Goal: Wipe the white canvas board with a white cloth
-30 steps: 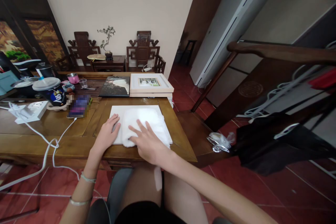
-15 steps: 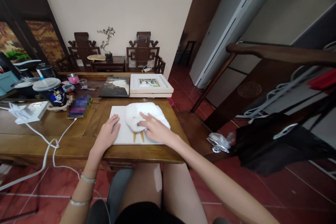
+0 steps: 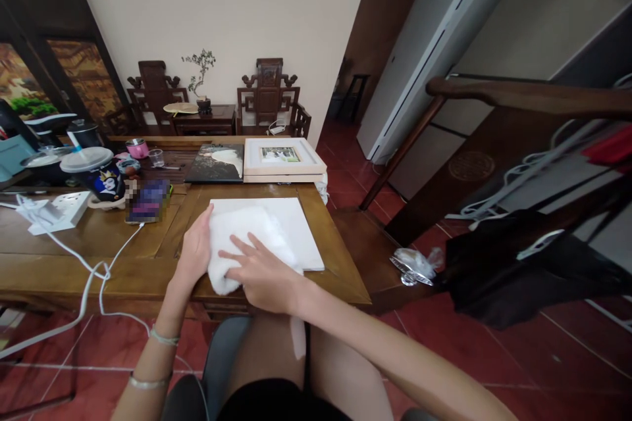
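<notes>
— Cloth work at the near edge: the right hand [image 3: 261,271] lies flat and open on the white cloth [image 3: 241,237], fingers spread, pressing it onto the white board [image 3: 296,227].

— And the left hand [image 3: 196,251]?

— It is at the board's left edge, fingers curled round the cloth's left side, thumb on top. I judge it is both steadying the board and holding the cloth; how tightly, I cannot tell.

— Where does the cloth sit just now?

— Over the near-left part of the board, a bunched corner hanging past the near edge of the wooden surface [image 3: 99,237]. The far-right part of the board lies bare.

— How should the wiping go, in your view?

— Keep the palm flat so the pressure spreads evenly, and use long overlapping strokes rather than dabs. The left hand should pin the board, since it looks light enough to slide. I would also gather the hanging corner under the palm so it does not drag.

— Anything near enough to matter?

— Two framed pictures [image 3: 284,159] lie just beyond the board's far edge, so far strokes want to stop short. A phone [image 3: 147,200] on a white cable [image 3: 99,270] and a lidded cup [image 3: 96,172] lie to the left, well apart from the cloth
</notes>
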`<act>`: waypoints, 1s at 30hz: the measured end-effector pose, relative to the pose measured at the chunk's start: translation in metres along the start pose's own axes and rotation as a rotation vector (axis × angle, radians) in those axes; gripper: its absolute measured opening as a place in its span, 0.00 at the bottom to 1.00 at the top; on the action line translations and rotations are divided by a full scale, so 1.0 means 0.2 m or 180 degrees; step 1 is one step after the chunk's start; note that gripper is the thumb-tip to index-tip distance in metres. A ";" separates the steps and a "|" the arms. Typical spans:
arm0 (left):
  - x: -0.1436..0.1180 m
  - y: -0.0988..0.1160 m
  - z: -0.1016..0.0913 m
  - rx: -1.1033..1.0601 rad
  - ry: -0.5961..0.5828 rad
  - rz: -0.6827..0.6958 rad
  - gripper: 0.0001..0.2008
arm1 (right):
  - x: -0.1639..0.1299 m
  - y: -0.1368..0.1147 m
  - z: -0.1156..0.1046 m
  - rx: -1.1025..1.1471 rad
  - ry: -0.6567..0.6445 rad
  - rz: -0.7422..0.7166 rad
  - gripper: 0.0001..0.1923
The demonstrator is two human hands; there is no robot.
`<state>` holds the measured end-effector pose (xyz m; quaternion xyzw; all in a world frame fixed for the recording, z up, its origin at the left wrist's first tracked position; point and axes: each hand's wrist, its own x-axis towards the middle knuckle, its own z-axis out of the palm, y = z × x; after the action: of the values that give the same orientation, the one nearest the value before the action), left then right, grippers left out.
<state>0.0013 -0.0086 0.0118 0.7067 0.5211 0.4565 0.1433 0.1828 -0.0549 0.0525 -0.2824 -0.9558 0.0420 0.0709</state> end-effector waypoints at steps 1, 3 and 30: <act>0.00 0.00 0.00 0.0014 -0.0020 0.0014 0.28 | -0.04 0.00 -0.02 0.0096 -0.0067 -0.0051 0.22; 0.00 0.00 0.01 0.0078 -0.0111 0.0014 0.29 | -0.10 0.03 -0.06 0.0306 -0.0136 -0.0036 0.22; 0.01 -0.02 0.03 0.0374 -0.0611 0.0007 0.26 | 0.38 0.55 -0.02 0.0953 0.0719 0.0941 0.24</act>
<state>0.0036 -0.0044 0.0074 0.7550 0.5301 0.3555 0.1504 0.1786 0.0781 0.0525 -0.4085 -0.8732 0.1613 0.2115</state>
